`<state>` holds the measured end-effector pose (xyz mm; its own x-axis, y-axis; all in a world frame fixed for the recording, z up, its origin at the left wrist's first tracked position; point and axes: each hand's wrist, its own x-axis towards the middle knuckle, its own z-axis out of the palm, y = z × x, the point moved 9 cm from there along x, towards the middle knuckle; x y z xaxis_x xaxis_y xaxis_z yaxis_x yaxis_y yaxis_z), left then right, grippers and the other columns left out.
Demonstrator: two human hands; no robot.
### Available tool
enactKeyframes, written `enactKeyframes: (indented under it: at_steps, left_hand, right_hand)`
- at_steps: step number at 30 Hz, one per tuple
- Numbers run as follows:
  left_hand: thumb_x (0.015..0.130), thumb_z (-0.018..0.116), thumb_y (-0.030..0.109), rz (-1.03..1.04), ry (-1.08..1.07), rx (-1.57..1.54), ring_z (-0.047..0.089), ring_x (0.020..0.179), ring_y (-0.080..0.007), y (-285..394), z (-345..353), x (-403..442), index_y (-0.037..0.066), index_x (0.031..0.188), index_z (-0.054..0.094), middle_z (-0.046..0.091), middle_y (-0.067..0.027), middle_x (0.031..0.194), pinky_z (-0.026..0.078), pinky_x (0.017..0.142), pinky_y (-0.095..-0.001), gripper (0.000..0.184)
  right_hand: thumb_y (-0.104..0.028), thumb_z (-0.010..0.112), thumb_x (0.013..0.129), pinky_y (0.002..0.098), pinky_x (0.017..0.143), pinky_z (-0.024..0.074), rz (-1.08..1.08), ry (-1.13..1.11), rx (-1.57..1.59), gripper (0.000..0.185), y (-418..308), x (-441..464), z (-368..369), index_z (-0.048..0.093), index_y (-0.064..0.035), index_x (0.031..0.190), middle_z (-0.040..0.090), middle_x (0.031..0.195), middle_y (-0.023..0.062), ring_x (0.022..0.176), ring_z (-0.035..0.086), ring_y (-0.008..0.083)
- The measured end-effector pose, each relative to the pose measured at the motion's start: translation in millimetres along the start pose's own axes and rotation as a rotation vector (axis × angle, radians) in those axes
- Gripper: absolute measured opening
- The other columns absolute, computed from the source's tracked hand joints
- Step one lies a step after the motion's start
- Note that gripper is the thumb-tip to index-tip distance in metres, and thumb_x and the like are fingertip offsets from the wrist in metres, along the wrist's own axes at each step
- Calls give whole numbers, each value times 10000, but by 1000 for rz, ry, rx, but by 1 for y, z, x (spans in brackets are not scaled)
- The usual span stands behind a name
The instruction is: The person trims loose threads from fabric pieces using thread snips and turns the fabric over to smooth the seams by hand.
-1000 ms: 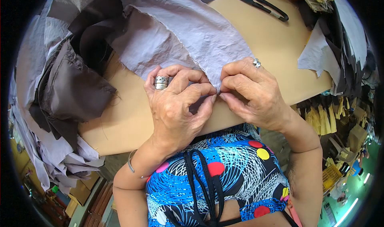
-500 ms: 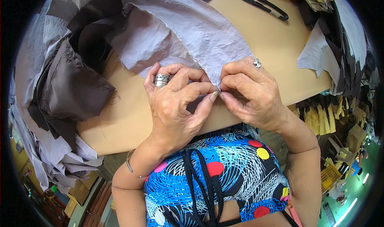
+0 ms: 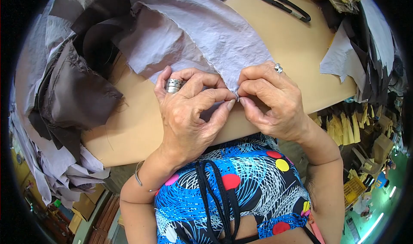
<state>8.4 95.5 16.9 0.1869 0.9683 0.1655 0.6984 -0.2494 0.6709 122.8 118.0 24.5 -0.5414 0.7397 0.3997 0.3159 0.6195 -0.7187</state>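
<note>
A pale lilac-grey piece of fabric (image 3: 215, 29) with a seam along its length stretches from the upper left to a narrow tip between my hands. My left hand (image 3: 191, 102), with stacked silver rings on one finger, pinches the left side of that tip between thumb and forefinger. Close against it, my right hand (image 3: 273, 100) is closed in a pinch on the right side of the same tip. The fingertips of both hands almost meet, and they hide the very end of the fabric.
Black thread snips (image 3: 282, 5) lie at the table's top right. Dark brown fabric pieces (image 3: 81, 93) are heaped on the left, their edges frayed. More grey and dark cloth (image 3: 344, 57) hangs at the right. The tan table's (image 3: 124, 138) front edge runs close to my body.
My right hand's fingertips have shifted slightly right, leaving a little more of the fabric tip showing between the hands. My left hand has hardly moved.
</note>
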Motion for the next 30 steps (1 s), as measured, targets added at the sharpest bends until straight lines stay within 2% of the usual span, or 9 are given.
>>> enactKeyframes:
  at_steps: [12, 30]
  left_hand:
    - [683, 741, 126, 11, 43, 7, 573, 904, -163, 0, 1, 1, 155, 778, 680, 625, 35, 842, 202, 1022, -496, 116]
    - [672, 731, 105, 9, 65, -19, 574, 895, -157, 1, 1, 3, 146, 735, 650, 624, 41, 821, 186, 1025, -475, 111]
  right_hand:
    - [47, 670, 614, 346, 664, 470, 5, 3, 28, 200, -1, 1, -2, 576, -21, 777, 585, 863, 90, 766, 580, 261]
    - [54, 662, 605, 348, 649, 456, -4, 29, 6, 202, -2, -2, -2, 570, -20, 768, 577, 842, 92, 732, 568, 260]
